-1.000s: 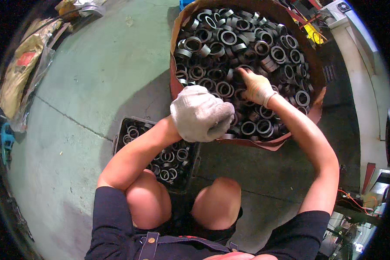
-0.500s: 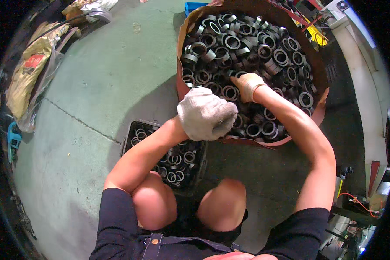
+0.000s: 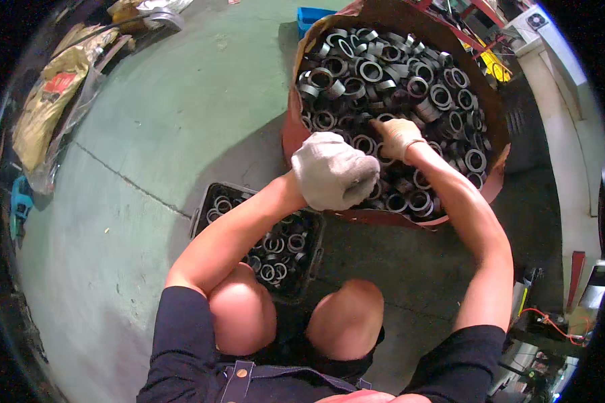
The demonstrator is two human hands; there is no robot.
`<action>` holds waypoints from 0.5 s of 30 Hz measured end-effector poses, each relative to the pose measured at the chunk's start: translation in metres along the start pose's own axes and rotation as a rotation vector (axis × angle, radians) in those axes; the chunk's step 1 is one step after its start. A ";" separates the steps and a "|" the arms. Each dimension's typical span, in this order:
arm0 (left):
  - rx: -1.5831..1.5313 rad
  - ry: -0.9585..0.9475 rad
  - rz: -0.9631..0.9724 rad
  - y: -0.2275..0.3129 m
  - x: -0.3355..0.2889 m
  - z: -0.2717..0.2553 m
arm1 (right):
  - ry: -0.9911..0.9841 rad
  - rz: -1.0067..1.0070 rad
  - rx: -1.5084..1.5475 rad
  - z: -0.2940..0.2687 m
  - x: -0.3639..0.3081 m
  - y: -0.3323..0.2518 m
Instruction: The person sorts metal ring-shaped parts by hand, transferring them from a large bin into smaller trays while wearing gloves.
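Note:
My left hand [image 3: 336, 171], in a pale work glove dirty at the fingers, is closed in a fist over the near rim of a big round drum [image 3: 294, 131]. Whatever the fist holds is hidden. A lighter glove covers my right hand [image 3: 399, 138], which reaches into the heap of dark metal rings [image 3: 370, 70] filling the drum. Its fingertips point left, pressed together among the rings; anything pinched there is too small to tell. Beneath my left forearm stands a black crate [image 3: 314, 258] with more rings [image 3: 273, 243] in it.
Left on the green floor lie a tan sack [image 3: 54, 101] and a blue object [image 3: 21, 205]. A blue bin [image 3: 310, 19] stands behind the drum. To the right are a pale machine housing [image 3: 551, 121] and an orange cable [image 3: 551, 322]. My knees [image 3: 346, 316] are beside the crate.
The view has shifted a little, so the drum and crate sit further right in the picture. My left fist stays closed, and my right hand remains among the rings.

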State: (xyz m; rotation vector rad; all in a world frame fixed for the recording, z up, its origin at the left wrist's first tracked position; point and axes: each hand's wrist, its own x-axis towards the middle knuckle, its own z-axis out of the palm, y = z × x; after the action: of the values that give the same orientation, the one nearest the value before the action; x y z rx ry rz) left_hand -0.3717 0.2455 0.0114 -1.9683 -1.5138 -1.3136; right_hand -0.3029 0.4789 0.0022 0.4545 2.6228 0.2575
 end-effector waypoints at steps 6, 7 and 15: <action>0.031 -0.020 -0.020 0.004 0.001 0.004 | 0.174 0.013 0.604 -0.014 -0.020 0.031; 0.023 -0.020 -0.024 0.005 0.002 0.006 | 0.198 -0.048 0.759 -0.015 -0.022 0.032; 0.102 0.024 0.004 -0.009 -0.013 0.001 | 0.464 -0.158 1.041 -0.061 -0.120 -0.016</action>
State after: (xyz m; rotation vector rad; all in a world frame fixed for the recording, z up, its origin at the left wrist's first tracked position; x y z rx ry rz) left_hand -0.3792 0.2421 -0.0015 -1.8846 -1.5339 -1.2290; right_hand -0.2359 0.4151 0.1007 0.5368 3.0330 -1.2400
